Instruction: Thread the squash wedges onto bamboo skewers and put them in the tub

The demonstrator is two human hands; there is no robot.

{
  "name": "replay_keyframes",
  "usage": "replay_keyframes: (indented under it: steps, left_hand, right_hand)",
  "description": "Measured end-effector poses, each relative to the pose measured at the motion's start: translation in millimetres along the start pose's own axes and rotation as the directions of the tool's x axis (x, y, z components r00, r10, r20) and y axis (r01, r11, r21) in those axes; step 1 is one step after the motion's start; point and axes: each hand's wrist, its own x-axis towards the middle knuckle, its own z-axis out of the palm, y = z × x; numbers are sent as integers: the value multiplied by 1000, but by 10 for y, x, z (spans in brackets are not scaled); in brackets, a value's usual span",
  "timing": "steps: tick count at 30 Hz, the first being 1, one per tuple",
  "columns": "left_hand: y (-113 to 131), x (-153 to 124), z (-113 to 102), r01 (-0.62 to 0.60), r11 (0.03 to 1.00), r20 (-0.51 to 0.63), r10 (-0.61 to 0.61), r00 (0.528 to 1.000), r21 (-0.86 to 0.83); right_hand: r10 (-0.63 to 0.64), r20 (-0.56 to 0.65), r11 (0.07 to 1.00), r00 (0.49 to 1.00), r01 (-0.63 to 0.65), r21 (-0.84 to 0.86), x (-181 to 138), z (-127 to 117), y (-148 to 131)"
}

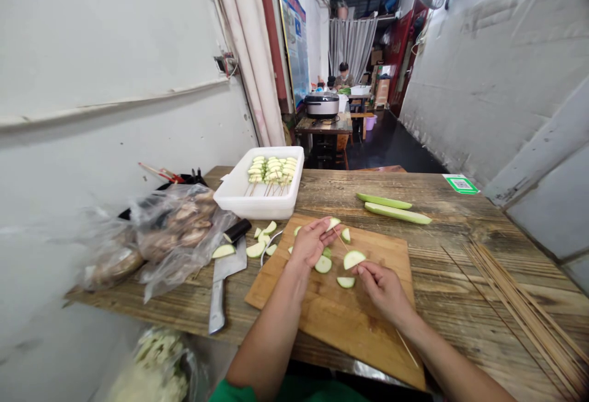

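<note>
Above the wooden cutting board [368, 328], my left hand [309, 243] has its fingers closed on a pale green zucchini slice [333, 223] at the tip of a bamboo skewer [340, 239]. My right hand [381, 286] pinches that skewer just below a second, half-round zucchini slice [354, 259] threaded on it. The skewer's tail [407, 349] shows past my right wrist. Loose slices lie on the board, including a half-round piece [346, 282] and a round one [323, 264]. My left hand partly hides some of them.
A white plastic tub [257, 210] holds skewered slices. A cleaver [221, 294], zucchini pieces and bagged mushrooms [184, 224] lie left. Zucchini lengths [398, 213] lie behind the board, bare skewers [524, 310] right. A person [344, 77] sits far back.
</note>
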Motion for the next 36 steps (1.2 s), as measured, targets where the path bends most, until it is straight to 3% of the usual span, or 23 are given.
replay_keyframes:
  steps: [36]
  left_hand:
    - [-41, 28, -31, 159, 987, 34, -159, 987, -16]
  right_hand:
    - [4, -59, 1000, 998, -4, -1, -4, 47, -18]
